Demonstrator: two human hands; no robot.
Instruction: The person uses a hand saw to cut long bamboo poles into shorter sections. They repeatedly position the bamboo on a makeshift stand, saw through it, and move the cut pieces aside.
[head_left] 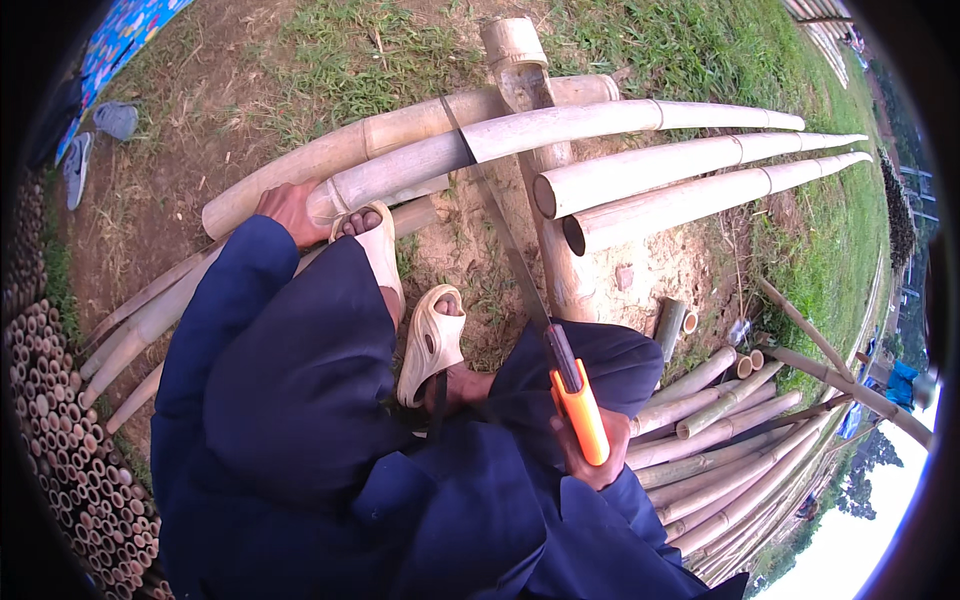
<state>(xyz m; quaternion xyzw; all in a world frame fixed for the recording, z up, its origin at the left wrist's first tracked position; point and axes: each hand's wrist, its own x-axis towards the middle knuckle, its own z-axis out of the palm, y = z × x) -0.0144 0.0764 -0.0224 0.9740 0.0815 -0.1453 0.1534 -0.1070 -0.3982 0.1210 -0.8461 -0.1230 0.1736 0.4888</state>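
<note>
In my right hand, fingers closed round its orange handle, is a hand saw. Its long thin blade slants up and away to the left, crossing a pale bamboo pole; whether the teeth have bitten into it cannot be made out. My left hand grips that pole near its left end, beside a joint. Against the same end rests my sandaled left foot, while the right sandal stands on the ground. Just beyond lies a thicker bamboo pole.
An upright-notched bamboo support runs beneath the poles. Two more bamboo poles extend right. Cut bamboo tubes are stacked at far left, and long poles lie at lower right. Another person's shoes show at upper left.
</note>
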